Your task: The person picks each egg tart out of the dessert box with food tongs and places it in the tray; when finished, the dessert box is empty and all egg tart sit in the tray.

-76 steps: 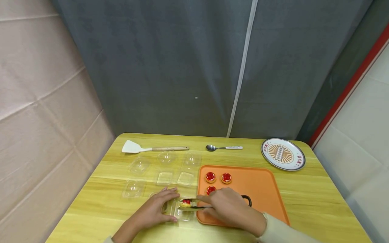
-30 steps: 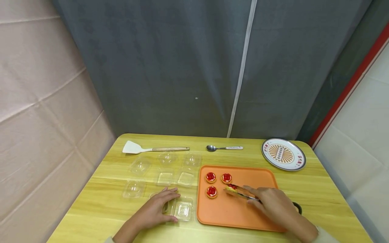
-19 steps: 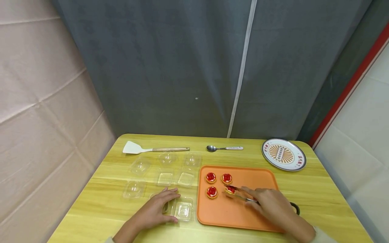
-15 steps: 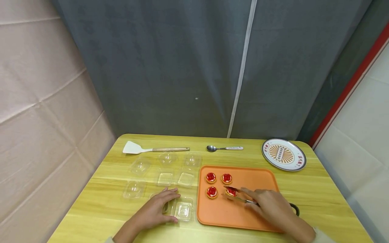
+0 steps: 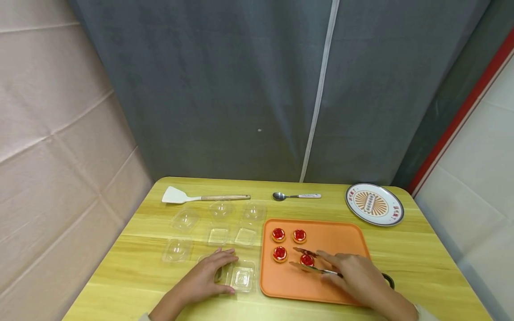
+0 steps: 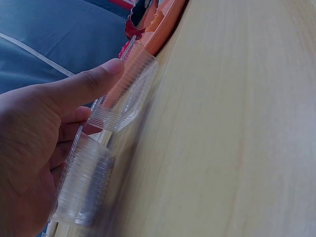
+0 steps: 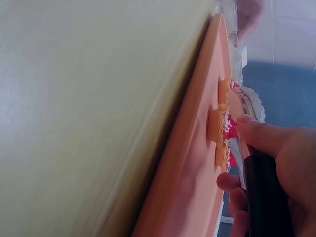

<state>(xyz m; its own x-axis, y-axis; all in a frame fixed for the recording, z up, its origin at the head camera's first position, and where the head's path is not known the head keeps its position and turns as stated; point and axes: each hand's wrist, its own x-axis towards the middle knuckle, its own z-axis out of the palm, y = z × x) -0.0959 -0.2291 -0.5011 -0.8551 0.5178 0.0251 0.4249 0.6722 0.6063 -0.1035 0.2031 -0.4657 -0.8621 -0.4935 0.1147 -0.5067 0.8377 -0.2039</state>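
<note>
My left hand (image 5: pixel 202 278) holds a clear plastic box (image 5: pixel 242 277) left of the orange tray (image 5: pixel 333 236). Thumb and fingers reach around one half; the other half lies open. In the left wrist view the thumb rests at the rim of the ribbed box (image 6: pixel 121 101). My right hand (image 5: pixel 355 272) grips tongs (image 5: pixel 315 269) with a black handle (image 7: pixel 264 197). Their arms stand apart on either side of a red-topped tart (image 5: pixel 307 260) on the tray. Several such tarts sit there, one tart (image 5: pixel 279 254) just left of the tongs.
Several clear plastic box parts, including a domed lid (image 5: pixel 176 249), lie left of the tray. Behind are a white spatula (image 5: pixel 175 195) with a wooden handle and a spoon (image 5: pixel 279 196). A patterned plate (image 5: pixel 374 204) stands at the back right.
My right hand has moved the tongs and tart from over the box back right to the tray. The tongs' arms have spread around the tart. My left hand has stayed in place.
</note>
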